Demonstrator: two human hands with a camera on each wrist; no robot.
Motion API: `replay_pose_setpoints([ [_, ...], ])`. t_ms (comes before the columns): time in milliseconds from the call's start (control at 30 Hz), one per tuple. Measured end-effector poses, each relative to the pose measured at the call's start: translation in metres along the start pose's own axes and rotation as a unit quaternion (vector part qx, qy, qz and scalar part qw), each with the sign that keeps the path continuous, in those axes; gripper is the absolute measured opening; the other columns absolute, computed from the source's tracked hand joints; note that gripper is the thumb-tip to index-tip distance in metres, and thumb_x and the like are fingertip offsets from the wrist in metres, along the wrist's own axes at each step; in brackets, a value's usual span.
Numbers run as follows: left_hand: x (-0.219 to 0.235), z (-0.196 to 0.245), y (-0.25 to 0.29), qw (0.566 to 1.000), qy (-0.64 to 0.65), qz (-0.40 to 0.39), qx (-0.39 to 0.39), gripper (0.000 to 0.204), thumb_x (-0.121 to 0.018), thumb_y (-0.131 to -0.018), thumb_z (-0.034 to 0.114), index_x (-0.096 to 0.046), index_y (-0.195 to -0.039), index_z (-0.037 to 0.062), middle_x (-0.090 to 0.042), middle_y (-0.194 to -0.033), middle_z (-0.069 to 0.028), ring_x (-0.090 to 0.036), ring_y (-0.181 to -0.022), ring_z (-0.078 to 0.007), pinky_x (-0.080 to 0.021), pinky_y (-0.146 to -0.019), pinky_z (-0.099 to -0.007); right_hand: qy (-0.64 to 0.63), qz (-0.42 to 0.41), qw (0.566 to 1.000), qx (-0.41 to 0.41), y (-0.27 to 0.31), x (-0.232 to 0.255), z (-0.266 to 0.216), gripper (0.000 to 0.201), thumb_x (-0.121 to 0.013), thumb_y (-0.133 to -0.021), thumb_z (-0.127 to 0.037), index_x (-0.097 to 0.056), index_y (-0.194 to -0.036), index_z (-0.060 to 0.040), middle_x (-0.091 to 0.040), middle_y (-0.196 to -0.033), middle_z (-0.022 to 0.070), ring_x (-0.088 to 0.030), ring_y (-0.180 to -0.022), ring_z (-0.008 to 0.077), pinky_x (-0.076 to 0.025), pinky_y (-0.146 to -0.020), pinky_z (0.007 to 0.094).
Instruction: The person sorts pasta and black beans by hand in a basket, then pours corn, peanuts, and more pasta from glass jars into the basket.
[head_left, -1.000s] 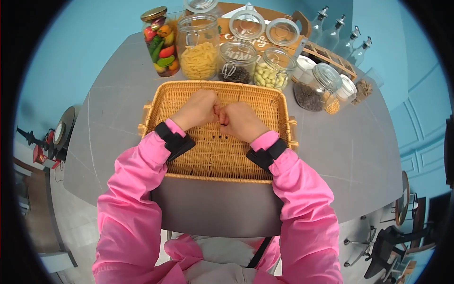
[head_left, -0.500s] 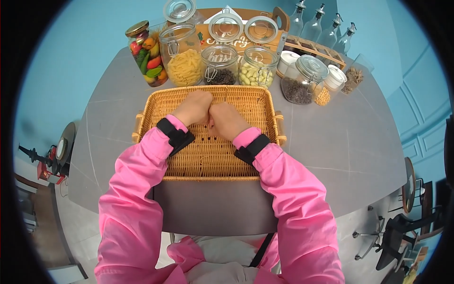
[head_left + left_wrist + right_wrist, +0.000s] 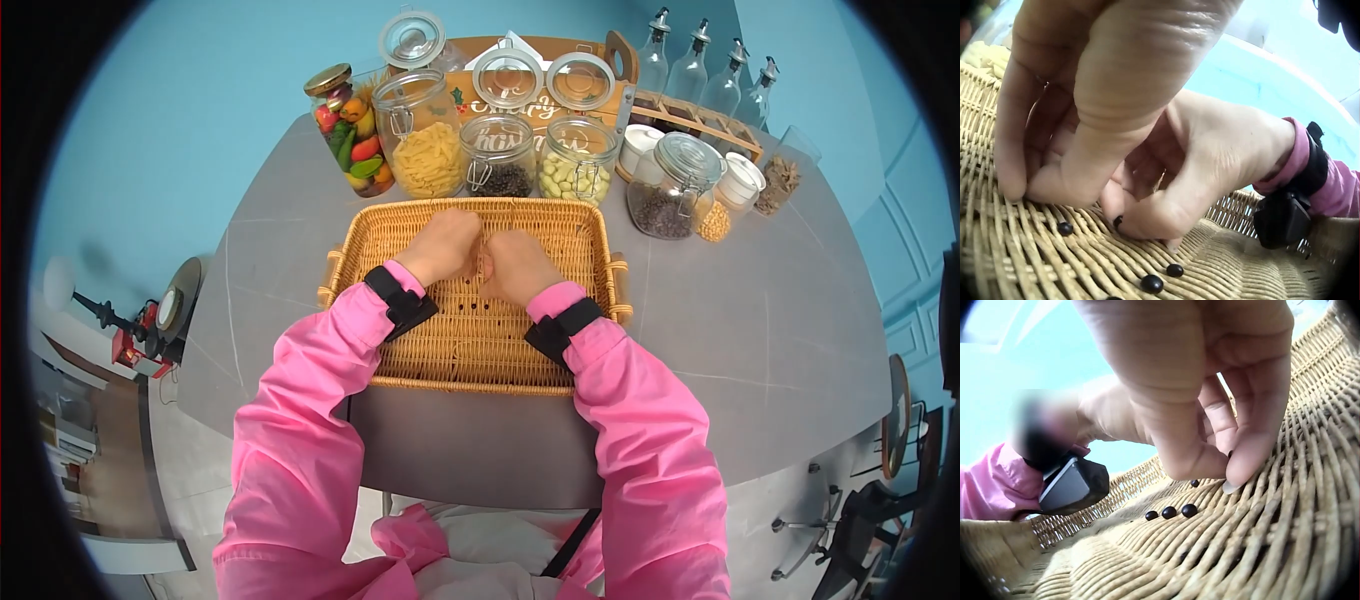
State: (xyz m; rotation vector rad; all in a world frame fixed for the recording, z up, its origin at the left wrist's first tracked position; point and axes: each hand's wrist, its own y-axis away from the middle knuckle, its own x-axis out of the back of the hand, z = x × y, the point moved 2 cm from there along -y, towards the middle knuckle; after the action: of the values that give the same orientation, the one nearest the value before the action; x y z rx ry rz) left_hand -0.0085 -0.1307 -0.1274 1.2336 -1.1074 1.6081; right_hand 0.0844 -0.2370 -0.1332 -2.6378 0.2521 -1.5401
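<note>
Both hands are low inside a wicker basket (image 3: 455, 383), close side by side. The right hand (image 3: 520, 268) pinches a small black bean (image 3: 1118, 221) between thumb and finger, just above the weave. Beside it, the left hand (image 3: 443, 247) has its fingers bent and the tips of thumb and finger close together at the basket floor; whether anything is between them is hidden. One loose black bean (image 3: 1065, 228) lies near the left fingertips. In the right wrist view, several more black beans (image 3: 1189, 510) form a short row on the wicker.
Behind the basket stand glass jars of pasta (image 3: 428, 160), dark beans (image 3: 500, 180) and pale beans (image 3: 573, 180). A jar of colourful vegetables (image 3: 352, 140) is at back left. More jars (image 3: 668, 195) and a wooden rack of bottles (image 3: 700, 117) occupy the back right.
The head view has shifted, moving the whole scene within the frame. Both hands remain close together over the same part of the basket, with little visible movement.
</note>
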Motion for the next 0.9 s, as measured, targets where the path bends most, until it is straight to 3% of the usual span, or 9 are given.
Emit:
replay_pose_setpoints([
  [33,0.001,-0.005,-0.001,1.0,0.006,-0.009,0.004,0.016,-0.075,-0.055,0.008,-0.064,-0.064,0.001,-0.063,-0.065,-0.0164,-0.062,-0.066,-0.0309,-0.048,-0.061,-0.0385,-0.003,0.005,1.0,0.003,-0.001,-0.003,0.002,0.034,-0.082,-0.054,-0.013,-0.065,-0.08,-0.0003,-0.064,-0.084,0.0185,-0.062,-0.085,0.034,-0.05,-0.078,0.0404],
  [100,0.023,-0.002,-0.005,0.999,0.033,-0.009,0.02,0.016,-0.075,-0.055,0.007,-0.064,-0.066,0.0009,-0.063,-0.066,-0.0157,-0.063,-0.065,-0.029,-0.049,-0.061,-0.0363,0.009,0.032,0.999,0.01,-0.004,-0.008,0.007,0.024,-0.081,-0.052,-0.014,-0.061,-0.061,-0.0052,-0.063,-0.068,0.0151,-0.063,-0.072,0.0321,-0.051,-0.069,0.039],
  [167,0.048,0.004,-0.013,0.997,0.064,-0.01,0.033,0.016,-0.075,-0.056,0.007,-0.065,-0.067,0.0008,-0.064,-0.066,-0.015,-0.063,-0.063,-0.0271,-0.05,-0.06,-0.0342,0.004,0.044,0.999,0.012,-0.005,-0.011,0.011,0.024,-0.082,-0.052,-0.015,-0.061,-0.061,-0.005,-0.063,-0.069,0.0158,-0.063,-0.072,0.0324,-0.051,-0.069,0.039],
  [233,0.08,0.005,-0.029,0.991,0.089,0.074,0.068,0.016,-0.072,-0.057,0.007,-0.065,-0.07,-0.0004,-0.064,-0.066,-0.0136,-0.064,-0.063,-0.0245,-0.05,-0.061,-0.031,0.002,0.05,0.999,0.014,-0.005,-0.013,0.013,0.024,-0.082,-0.052,-0.016,-0.062,-0.061,-0.0047,-0.064,-0.07,0.0165,-0.063,-0.072,0.0327,-0.051,-0.069,0.039],
  [267,0.087,0.004,-0.039,0.991,0.089,0.073,0.067,0.016,-0.072,-0.057,0.007,-0.065,-0.07,-0.0004,-0.064,-0.066,-0.0136,-0.064,-0.063,-0.0245,-0.05,-0.061,-0.031,0.006,0.052,0.998,0.02,-0.006,-0.015,0.014,0.025,-0.082,-0.053,-0.016,-0.062,-0.061,-0.0046,-0.063,-0.069,0.0167,-0.063,-0.072,0.0328,-0.051,-0.069,0.0393],
  [333,0.103,0.001,-0.061,0.983,0.048,0.168,0.055,0.016,-0.071,-0.059,0.008,-0.064,-0.071,-0.0007,-0.065,-0.066,-0.0122,-0.064,-0.062,-0.0236,-0.05,-0.061,-0.0307,0.012,0.057,0.998,0.026,-0.008,-0.018,0.015,0.025,-0.082,-0.053,-0.017,-0.062,-0.061,-0.0045,-0.063,-0.069,0.0169,-0.063,-0.072,0.033,-0.051,-0.069,0.0396],
  [500,0.082,-0.008,-0.092,0.979,0.018,0.199,0.045,0.015,-0.069,-0.062,0.008,-0.065,-0.073,-0.0011,-0.066,-0.068,-0.0105,-0.065,-0.064,-0.0197,-0.05,-0.062,-0.0299,-0.01,0.062,0.998,0.012,-0.006,-0.018,0.015,0.026,-0.081,-0.053,-0.018,-0.061,-0.061,-0.003,-0.062,-0.071,0.0177,-0.063,-0.073,0.0342,-0.051,-0.071,0.0402],
  [633,0.081,-0.013,-0.093,0.983,0.066,0.158,0.069,0.016,-0.067,-0.065,0.006,-0.066,-0.079,-0.0021,-0.066,-0.069,-0.0107,-0.065,-0.065,-0.0199,-0.05,-0.063,-0.0303,-0.02,0.065,0.998,0.008,-0.006,-0.018,0.016,0.026,-0.08,-0.053,-0.018,-0.061,-0.062,-0.0025,-0.062,-0.072,0.0181,-0.062,-0.074,0.0346,-0.051,-0.071,0.0403],
  [900,0.071,-0.015,-0.09,0.981,0.008,0.18,0.068,0.008,-0.065,-0.072,0.009,-0.07,-0.074,0.0033,-0.066,-0.072,-0.0174,-0.065,-0.07,-0.0317,-0.051,-0.067,-0.0391,-0.012,0.072,0.997,0.014,-0.007,-0.019,0.016,0.027,-0.081,-0.053,-0.019,-0.061,-0.063,-0.0036,-0.062,-0.071,0.0172,-0.062,-0.073,0.0342,-0.051,-0.072,0.0396],
])
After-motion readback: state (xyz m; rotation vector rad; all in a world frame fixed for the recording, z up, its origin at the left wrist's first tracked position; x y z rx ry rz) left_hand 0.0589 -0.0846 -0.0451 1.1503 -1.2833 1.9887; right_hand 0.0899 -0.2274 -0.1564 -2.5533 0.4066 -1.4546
